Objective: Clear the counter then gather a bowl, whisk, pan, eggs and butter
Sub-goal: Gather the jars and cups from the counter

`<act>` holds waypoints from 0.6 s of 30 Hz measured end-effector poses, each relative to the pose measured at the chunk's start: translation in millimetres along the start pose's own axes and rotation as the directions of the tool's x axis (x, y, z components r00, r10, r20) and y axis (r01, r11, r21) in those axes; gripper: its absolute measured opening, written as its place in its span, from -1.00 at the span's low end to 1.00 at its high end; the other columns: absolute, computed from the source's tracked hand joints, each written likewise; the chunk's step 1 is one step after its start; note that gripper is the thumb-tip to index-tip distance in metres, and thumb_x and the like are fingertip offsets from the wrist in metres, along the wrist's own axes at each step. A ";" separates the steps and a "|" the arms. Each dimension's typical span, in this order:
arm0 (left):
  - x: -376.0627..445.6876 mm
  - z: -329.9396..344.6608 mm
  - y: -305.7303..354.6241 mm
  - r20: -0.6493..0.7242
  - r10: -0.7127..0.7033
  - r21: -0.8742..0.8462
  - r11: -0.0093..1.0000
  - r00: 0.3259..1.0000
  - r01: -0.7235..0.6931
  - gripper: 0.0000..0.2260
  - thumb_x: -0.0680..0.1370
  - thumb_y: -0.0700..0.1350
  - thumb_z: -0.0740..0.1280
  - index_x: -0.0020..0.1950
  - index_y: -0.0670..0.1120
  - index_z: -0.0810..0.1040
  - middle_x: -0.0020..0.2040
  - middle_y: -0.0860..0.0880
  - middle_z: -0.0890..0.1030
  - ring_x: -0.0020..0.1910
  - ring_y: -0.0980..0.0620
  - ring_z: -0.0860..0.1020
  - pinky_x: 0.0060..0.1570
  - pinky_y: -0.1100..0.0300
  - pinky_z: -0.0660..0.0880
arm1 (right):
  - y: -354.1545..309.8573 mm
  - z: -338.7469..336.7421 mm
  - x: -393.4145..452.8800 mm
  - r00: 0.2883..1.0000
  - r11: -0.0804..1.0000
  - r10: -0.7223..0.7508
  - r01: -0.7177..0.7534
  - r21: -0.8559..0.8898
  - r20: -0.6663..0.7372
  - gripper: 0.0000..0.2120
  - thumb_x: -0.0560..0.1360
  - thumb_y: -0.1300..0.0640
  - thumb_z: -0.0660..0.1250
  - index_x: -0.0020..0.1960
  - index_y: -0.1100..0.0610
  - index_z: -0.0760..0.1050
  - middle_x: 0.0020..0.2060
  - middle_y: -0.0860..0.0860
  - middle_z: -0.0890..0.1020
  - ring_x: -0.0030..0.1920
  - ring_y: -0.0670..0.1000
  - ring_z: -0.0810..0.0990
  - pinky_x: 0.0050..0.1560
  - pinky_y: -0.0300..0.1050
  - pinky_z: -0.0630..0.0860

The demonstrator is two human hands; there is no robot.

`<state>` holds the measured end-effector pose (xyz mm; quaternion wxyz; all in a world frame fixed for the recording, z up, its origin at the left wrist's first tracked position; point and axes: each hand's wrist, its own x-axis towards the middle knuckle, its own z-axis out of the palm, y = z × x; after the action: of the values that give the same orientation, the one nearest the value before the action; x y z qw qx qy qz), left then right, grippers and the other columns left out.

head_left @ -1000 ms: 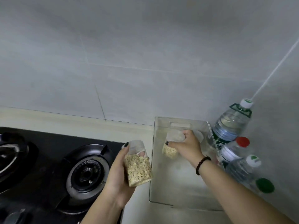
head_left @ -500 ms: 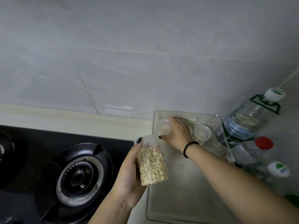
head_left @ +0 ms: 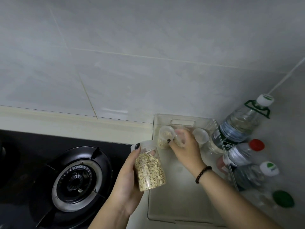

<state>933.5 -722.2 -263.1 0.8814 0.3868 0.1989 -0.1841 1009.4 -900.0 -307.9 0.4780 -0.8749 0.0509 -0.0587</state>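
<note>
While gripped by the left hand (head_left: 127, 177), the clear jar (head_left: 149, 166) shows oats.

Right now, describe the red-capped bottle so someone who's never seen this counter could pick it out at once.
Look at the right corner of the counter, just outside the right wall of the clear plastic bin. A row of water bottles stands there. The red-capped bottle is second from the back wall, the only one with a red cap; its neighbours' caps are white or green.
</note>
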 end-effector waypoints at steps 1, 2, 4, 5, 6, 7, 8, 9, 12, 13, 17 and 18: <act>-2.5 1.6 -1.1 0.011 0.007 0.037 0.999 1.000 -0.007 -0.63 0.43 0.13 0.31 0.02 -0.10 0.71 -0.05 -0.10 0.66 -0.11 -0.03 0.63 -0.03 0.01 0.52 | -10.0 -6.7 -17.0 0.997 0.985 0.064 -0.072 0.159 0.051 -0.77 0.45 0.21 0.42 0.10 0.09 0.55 0.04 -0.06 0.61 0.12 -0.07 0.56 0.15 -0.26 0.46; -4.4 2.9 -2.1 0.018 0.010 0.071 0.997 1.000 -0.011 -0.64 0.44 0.12 0.30 -0.01 -0.09 0.72 -0.07 -0.11 0.66 -0.12 -0.03 0.63 -0.02 0.01 0.53 | -18.4 -12.6 -32.7 0.988 0.954 0.104 -0.131 0.270 0.114 -0.81 0.46 0.21 0.41 0.06 0.09 0.57 0.00 -0.06 0.64 0.07 -0.08 0.59 0.14 -0.19 0.52; -9.2 8.9 -5.0 0.016 0.040 0.126 0.991 0.999 -0.041 -0.66 0.48 0.08 0.30 0.08 -0.11 0.68 0.00 -0.16 0.66 -0.07 -0.08 0.64 0.00 -0.04 0.55 | -28.7 -24.1 -60.0 0.967 0.928 0.105 -0.179 0.326 0.231 -0.81 0.48 0.22 0.38 0.07 0.05 0.59 -0.01 -0.08 0.66 0.04 -0.10 0.61 0.13 -0.11 0.55; -11.5 12.4 -7.0 0.023 0.059 0.147 0.987 0.998 -0.062 -0.65 0.50 0.04 0.30 0.16 -0.15 0.62 0.05 -0.20 0.66 -0.01 -0.13 0.64 0.03 -0.09 0.55 | -32.5 -29.9 -70.8 0.958 0.927 0.086 -0.178 0.331 0.275 -0.79 0.50 0.23 0.36 0.10 0.03 0.59 0.01 -0.08 0.66 0.05 -0.11 0.61 0.10 -0.14 0.55; -13.3 15.4 -9.4 0.041 0.076 0.166 0.983 0.996 -0.082 -0.63 0.51 0.00 0.31 0.22 -0.18 0.56 0.11 -0.24 0.64 0.05 -0.19 0.62 0.07 -0.16 0.54 | -34.9 -35.5 -77.9 0.951 0.925 0.074 -0.178 0.336 0.301 -0.77 0.51 0.24 0.35 0.12 0.03 0.58 0.03 -0.08 0.66 0.06 -0.13 0.61 0.08 -0.16 0.56; -15.7 19.6 -11.8 0.062 0.090 0.182 0.978 0.994 -0.100 -0.62 0.52 -0.03 0.33 0.26 -0.19 0.52 0.14 -0.28 0.62 0.10 -0.23 0.60 0.11 -0.20 0.51 | -36.8 -41.5 -83.1 0.948 0.922 0.070 -0.180 0.341 0.312 -0.76 0.50 0.24 0.36 0.14 0.03 0.57 0.03 -0.08 0.66 0.06 -0.13 0.61 0.06 -0.19 0.55; -17.6 22.0 -14.4 0.079 0.101 0.192 0.975 0.992 -0.115 -0.62 0.52 -0.06 0.36 0.28 -0.19 0.50 0.16 -0.29 0.61 0.13 -0.25 0.59 0.15 -0.21 0.49 | -37.1 -46.3 -86.3 0.944 0.920 0.071 -0.187 0.345 0.323 -0.72 0.48 0.23 0.40 0.17 0.03 0.55 0.03 -0.07 0.66 0.06 -0.14 0.61 0.04 -0.21 0.55; -19.9 24.6 -17.1 0.100 0.108 0.201 0.971 0.989 -0.126 -0.63 0.51 -0.09 0.38 0.29 -0.19 0.50 0.17 -0.29 0.61 0.15 -0.25 0.58 0.17 -0.20 0.48 | -37.6 -51.8 -89.5 0.939 0.920 0.069 -0.191 0.343 0.338 -0.66 0.44 0.20 0.44 0.19 0.01 0.53 0.04 -0.08 0.65 0.04 -0.14 0.61 0.03 -0.23 0.54; -24.4 28.2 -24.1 0.153 0.122 0.241 0.958 0.981 -0.157 -0.64 0.49 -0.14 0.41 0.26 -0.16 0.52 0.15 -0.29 0.61 0.11 -0.21 0.61 0.19 -0.17 0.50 | -36.2 -59.4 -96.1 0.915 0.941 0.072 -0.194 0.276 0.396 -0.48 0.34 0.17 0.53 0.24 -0.07 0.46 0.08 -0.12 0.63 0.07 -0.13 0.61 0.06 -0.15 0.57; -25.0 28.0 -26.5 0.185 0.118 0.261 0.951 0.976 -0.165 -0.62 0.47 -0.12 0.43 0.26 -0.16 0.52 0.15 -0.28 0.62 0.13 -0.21 0.61 0.19 -0.16 0.51 | -35.2 -59.4 -98.3 0.912 0.950 0.078 -0.191 0.247 0.404 -0.44 0.30 0.13 0.55 0.24 -0.10 0.45 0.09 -0.12 0.62 0.08 -0.13 0.60 0.09 -0.11 0.58; -23.5 23.7 -31.6 0.282 0.088 0.330 0.926 0.955 -0.183 -0.56 0.43 -0.12 0.44 0.29 -0.16 0.52 0.18 -0.23 0.62 0.19 -0.20 0.58 0.11 0.01 0.56 | -29.4 -55.7 -103.7 0.919 0.961 0.086 -0.179 0.211 0.385 -0.37 0.19 0.02 0.54 0.22 -0.16 0.43 0.11 -0.14 0.60 0.11 -0.06 0.58 0.06 0.04 0.61; -22.3 21.8 -31.7 0.293 0.081 0.336 0.924 0.953 -0.183 -0.56 0.42 -0.14 0.44 0.29 -0.17 0.52 0.18 -0.23 0.62 0.20 -0.19 0.58 0.11 0.03 0.56 | -27.3 -54.5 -103.5 0.920 0.962 0.089 -0.178 0.206 0.381 -0.38 0.18 0.02 0.53 0.21 -0.16 0.44 0.10 -0.14 0.60 0.10 -0.06 0.58 0.05 0.05 0.61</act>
<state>903.8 -754.9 -257.9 0.8252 0.5248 0.0114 -0.2087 899.8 -915.5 -261.2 0.5828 -0.8014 0.0129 0.1338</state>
